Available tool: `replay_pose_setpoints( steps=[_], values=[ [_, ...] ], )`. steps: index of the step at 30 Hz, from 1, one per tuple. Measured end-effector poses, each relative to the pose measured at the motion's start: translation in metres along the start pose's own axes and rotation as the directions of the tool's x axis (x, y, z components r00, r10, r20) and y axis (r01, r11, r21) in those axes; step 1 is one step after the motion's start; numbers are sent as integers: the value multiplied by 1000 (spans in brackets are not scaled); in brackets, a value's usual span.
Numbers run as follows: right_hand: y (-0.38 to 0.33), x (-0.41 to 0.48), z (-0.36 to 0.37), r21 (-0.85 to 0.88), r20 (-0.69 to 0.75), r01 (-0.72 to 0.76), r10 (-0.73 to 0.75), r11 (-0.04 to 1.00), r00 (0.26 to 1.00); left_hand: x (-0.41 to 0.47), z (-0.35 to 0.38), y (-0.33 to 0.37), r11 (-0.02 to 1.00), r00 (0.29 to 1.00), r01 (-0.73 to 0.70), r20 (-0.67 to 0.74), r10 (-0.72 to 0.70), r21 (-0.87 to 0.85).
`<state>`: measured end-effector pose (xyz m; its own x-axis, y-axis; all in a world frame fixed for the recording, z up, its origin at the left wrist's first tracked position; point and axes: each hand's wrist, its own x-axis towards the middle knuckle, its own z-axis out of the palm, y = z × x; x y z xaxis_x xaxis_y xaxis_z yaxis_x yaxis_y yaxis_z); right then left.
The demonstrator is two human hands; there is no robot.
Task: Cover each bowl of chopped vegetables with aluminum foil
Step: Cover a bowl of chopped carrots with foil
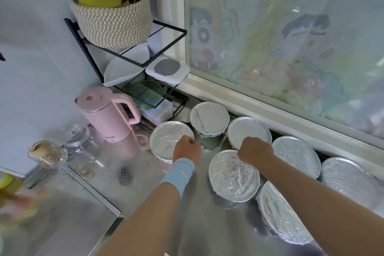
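Several bowls covered with aluminum foil stand on the steel counter below the window. My left hand (186,149), with a blue wristband, curls its fingers over the right rim of the leftmost foil-covered bowl (166,140). My right hand (255,151) is curled at the near rim of a back foil-covered bowl (249,130), just above the far edge of the middle foil-covered bowl (233,176). Its fingertips are hidden under the hand. A taller foil-covered bowl (209,117) stands behind, between the two hands. More covered bowls (296,155) line up to the right.
A pink kettle (108,114) stands left of the bowls, with glass jars (48,153) further left. A black wire rack (133,52) holds a woven basket, plates and a lidded box. The window sill (270,110) runs behind the bowls. A sink edge (91,189) lies at the lower left.
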<state>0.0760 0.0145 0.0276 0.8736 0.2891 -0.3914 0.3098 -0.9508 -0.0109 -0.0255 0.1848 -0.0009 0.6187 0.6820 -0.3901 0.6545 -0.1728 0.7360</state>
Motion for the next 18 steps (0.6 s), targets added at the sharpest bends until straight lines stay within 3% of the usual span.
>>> replay_pose_setpoints(
  steps=[4,7,9,11,14,18],
  values=[
    [20,-12,14,-44,93,-86,89,995,992,-13,23,-13,978,961,98,237,-140,182],
    [22,-17,22,36,172,-103,95,994,980,-25,33,-21,960,870,248,405,-281,131],
    [21,-15,26,125,189,-96,72,988,979,-28,37,-24,927,830,376,452,-327,-20],
    [17,-10,29,161,191,-48,17,986,981,-24,34,-28,854,820,499,399,-411,-147],
    [6,-9,27,199,211,51,-94,979,973,-15,16,-31,873,866,460,296,-402,-161],
    [-2,-9,21,200,318,16,-80,980,945,-8,8,-39,881,902,415,227,-367,-226]
  ],
)
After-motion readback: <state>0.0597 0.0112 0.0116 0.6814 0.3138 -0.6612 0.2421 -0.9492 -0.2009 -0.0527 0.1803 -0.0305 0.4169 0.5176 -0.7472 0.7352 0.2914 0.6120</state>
